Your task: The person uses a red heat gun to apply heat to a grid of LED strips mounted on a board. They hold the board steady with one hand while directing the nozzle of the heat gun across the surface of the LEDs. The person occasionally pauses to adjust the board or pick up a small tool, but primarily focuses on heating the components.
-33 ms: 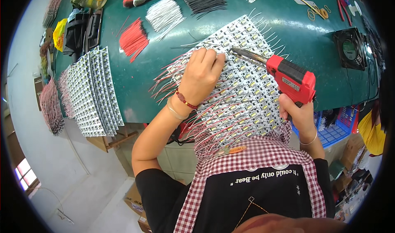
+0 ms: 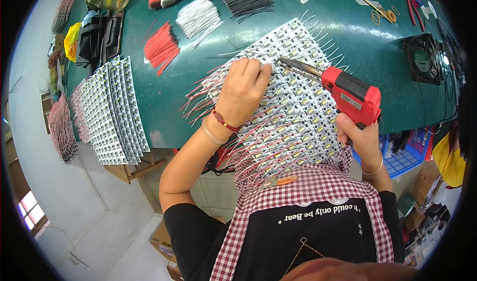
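Observation:
A large panel of white circuit boards (image 2: 290,90) lies on the green table, with rows of small yellowish parts and red, white and black wires along it. My right hand (image 2: 358,134) grips a red and black soldering gun (image 2: 353,95) by its handle. Its tip touches or hovers just over the panel's upper part, close to my left fingertips. My left hand (image 2: 246,85) rests over the panel with its fingers pinched together. Thin black wires (image 2: 221,57) stick out to the left from behind these fingers; the pinched ends are hidden.
Bundles of red wires (image 2: 161,47), white wires (image 2: 199,18) and black wires (image 2: 245,0) lie beyond the panel. Stacked circuit panels (image 2: 112,112) overhang the table's left edge. At the right are a black fan (image 2: 422,58), pliers (image 2: 413,10) and a blue basket (image 2: 405,154).

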Demonstrator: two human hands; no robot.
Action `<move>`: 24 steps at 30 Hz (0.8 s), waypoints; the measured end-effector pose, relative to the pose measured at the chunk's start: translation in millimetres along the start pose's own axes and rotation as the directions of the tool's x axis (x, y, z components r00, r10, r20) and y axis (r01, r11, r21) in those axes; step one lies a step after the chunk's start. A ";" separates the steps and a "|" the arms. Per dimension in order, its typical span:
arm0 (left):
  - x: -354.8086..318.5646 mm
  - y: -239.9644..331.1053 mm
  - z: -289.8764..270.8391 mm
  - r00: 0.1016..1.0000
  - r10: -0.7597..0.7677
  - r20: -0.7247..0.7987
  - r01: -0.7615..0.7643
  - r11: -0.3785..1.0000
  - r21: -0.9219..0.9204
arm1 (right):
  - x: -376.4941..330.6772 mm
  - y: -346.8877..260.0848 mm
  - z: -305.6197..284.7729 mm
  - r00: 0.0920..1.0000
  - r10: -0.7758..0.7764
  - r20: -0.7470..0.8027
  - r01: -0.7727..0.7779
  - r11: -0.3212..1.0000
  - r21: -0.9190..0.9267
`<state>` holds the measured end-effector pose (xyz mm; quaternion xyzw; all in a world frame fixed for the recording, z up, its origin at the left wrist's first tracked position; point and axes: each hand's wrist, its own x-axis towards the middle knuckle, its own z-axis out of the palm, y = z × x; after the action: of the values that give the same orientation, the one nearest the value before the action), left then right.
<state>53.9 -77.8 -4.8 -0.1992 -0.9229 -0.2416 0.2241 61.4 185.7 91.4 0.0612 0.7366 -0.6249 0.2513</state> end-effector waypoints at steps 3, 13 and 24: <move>1.5 -0.5 0.1 1.000 0.000 -0.001 0.000 1.000 0.001 | -0.2 0.2 -0.2 1.000 -0.011 -0.017 0.010 1.000 -0.026; 1.6 1.4 0.2 1.000 -0.008 0.020 0.008 1.000 0.019 | 1.0 1.2 -0.1 1.000 0.022 0.012 -0.022 0.999 -0.038; 2.4 -4.5 1.6 1.000 -0.021 -0.002 0.021 1.000 0.001 | -0.4 -0.1 -2.9 0.999 0.035 0.004 -0.035 0.998 -0.050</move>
<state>49.3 -79.9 -6.4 -0.1891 -0.9249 -0.2435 0.2227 60.8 188.5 91.9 0.0661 0.7503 -0.6018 0.2655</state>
